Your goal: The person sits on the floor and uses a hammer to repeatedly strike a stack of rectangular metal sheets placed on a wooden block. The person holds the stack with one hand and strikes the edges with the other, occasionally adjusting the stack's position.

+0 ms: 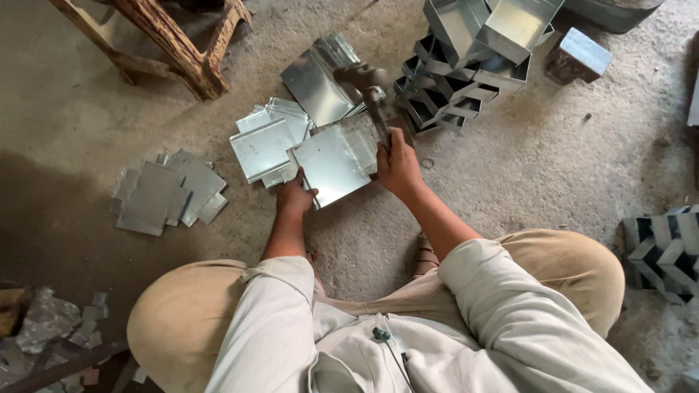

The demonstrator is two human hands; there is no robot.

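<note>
I squat on a concrete floor over a shiny sheet-metal piece with folded edges [331, 166]. My left hand [293, 198] grips its near left corner and holds it tilted off the floor. My right hand [397, 166] is closed around the handle of a hammer [368, 91], whose dark head is raised above the piece's far edge and blurred by motion. Right behind the piece lie more flat cut metal sheets [263, 145] and a larger folded sheet [320, 80].
A stack of finished open metal boxes [466, 58] rises at the back right, with one closed box [579, 54] beside it. Flat metal blanks [166, 193] lie to the left. Wooden stool legs [175, 47] stand at the back left. More stacked boxes [666, 247] sit at the right edge.
</note>
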